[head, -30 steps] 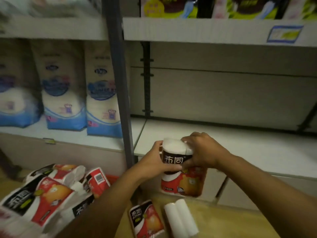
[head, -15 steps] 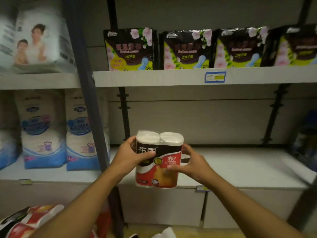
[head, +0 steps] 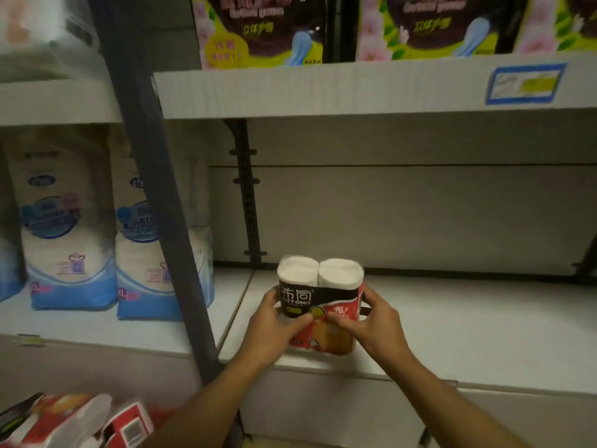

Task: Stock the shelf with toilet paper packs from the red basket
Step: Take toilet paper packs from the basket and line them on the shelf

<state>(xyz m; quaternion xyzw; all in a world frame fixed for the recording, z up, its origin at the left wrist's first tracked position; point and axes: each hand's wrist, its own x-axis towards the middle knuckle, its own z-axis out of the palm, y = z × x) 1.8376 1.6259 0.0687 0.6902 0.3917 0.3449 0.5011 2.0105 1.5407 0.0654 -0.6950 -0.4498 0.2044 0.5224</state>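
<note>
At seven o'clock, blurred at the frame's lower edge, more red-and-black toilet paper packs point(head: 74, 418) wait to be shelved; the red basket itself cannot be made out. At nine o'clock, blue-and-white bagged goods point(head: 71, 240) fill the neighbouring bay, left of the dark upright post point(head: 155, 195). The left hand point(head: 274, 328) clasps the two-roll toilet paper pack point(head: 319, 305) from its left side, fingers curled round the wrapper. Half a second ago the pack hung in the air before the shelf; now its base appears to rest on the white shelf point(head: 468, 331), just inside the front edge, upright, at about six o'clock. The right hand point(head: 371, 321) presses its right side, fingers closed on it. This pack seems nearly placed; releasing it looks like the remaining step.
</note>
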